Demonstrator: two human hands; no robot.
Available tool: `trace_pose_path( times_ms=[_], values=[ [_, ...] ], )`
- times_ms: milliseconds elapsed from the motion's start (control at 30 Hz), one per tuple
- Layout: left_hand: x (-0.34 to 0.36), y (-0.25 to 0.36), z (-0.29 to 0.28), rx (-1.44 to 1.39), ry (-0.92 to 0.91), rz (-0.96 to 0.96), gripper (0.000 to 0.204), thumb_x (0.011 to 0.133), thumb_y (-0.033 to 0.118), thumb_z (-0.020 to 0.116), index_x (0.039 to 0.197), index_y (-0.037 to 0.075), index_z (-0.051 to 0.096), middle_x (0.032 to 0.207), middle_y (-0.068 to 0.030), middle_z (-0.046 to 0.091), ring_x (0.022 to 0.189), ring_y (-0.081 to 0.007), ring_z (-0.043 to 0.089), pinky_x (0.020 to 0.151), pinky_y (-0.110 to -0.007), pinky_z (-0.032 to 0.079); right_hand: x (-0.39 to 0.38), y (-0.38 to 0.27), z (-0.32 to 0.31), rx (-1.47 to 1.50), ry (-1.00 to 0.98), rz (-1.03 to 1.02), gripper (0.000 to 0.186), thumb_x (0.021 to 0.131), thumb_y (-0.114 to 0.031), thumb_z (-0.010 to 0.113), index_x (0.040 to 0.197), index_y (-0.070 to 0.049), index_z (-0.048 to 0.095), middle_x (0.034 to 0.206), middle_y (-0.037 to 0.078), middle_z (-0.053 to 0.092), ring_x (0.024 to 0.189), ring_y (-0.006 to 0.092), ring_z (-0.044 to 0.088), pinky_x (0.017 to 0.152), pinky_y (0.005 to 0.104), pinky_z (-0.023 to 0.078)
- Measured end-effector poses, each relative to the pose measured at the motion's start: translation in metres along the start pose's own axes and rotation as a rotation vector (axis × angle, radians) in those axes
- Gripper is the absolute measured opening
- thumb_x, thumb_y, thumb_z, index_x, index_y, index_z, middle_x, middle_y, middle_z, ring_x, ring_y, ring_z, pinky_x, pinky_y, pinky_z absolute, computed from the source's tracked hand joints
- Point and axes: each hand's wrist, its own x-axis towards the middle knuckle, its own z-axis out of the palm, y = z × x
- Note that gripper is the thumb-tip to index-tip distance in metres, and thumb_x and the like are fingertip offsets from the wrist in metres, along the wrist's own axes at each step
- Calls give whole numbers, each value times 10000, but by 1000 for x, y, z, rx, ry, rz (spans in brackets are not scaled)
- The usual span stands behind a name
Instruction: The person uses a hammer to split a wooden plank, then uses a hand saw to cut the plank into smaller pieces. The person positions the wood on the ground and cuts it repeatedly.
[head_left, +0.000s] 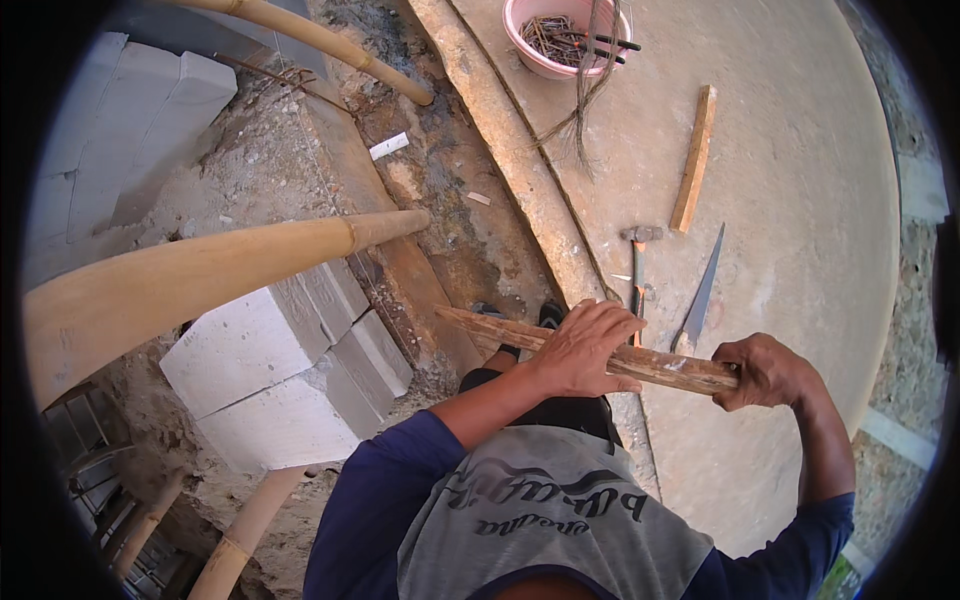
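A long, rough wooden batten (672, 369) lies across in front of my body, held in both hands. My left hand (590, 350) is closed over its middle, palm down, with the thumb along the near side. Wrapped round the right end is my right hand (768, 372), its fingers curled. The batten's left end reaches out past my feet over the ditch edge. Just beyond it, a hammer (641, 258) with a black and orange handle lies on the concrete. Beside that is a handsaw (703, 285), its grip partly behind the batten.
A pink basin (513, 18) holds nails and black-handled pliers, with a bundle of thin wire (583, 95) draped over it. A short wooden strip (694, 160) lies on the slab. Bamboo poles (240, 250) slant in at left, near stacked pale blocks (245, 355). A concrete ledge (490, 130) borders the ditch.
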Motion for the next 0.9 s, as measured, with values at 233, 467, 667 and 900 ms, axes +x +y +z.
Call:
trace_pose_path(
  times_ms=[233,467,667,900],
  values=[
    [41,-64,104,-269,-621,-401,671,816,537,693,1220,20,555,1090,-225,605,1061,-391,591,893,-458,460,116,59,-18,-265,-83,-217,368,627,-224,801,954,-82,708,732,103,678,713,280,658,678,389,520],
    [21,-94,135,-255,-383,-752,495,941,409,582,1103,-46,474,991,-296,634,951,-473,617,843,-524,473,228,108,-6,-450,386,-579,391,750,-285,807,1066,-90,687,1115,86,604,1109,267,579,842,339,513],
    [7,-187,131,45,-163,-936,489,943,388,560,1235,5,470,1084,-283,635,1047,-456,599,879,-513,456,291,107,-14,551,856,-537,250,978,-205,575,1141,-43,673,1119,121,573,1057,255,580,900,343,454],
    [2,-254,144,70,-17,-970,512,926,357,595,1307,39,469,1150,-268,611,1105,-426,580,920,-484,452,340,88,65,797,686,-331,272,993,-243,588,1105,-19,695,957,60,663,831,119,603,764,267,470]
  ],
)
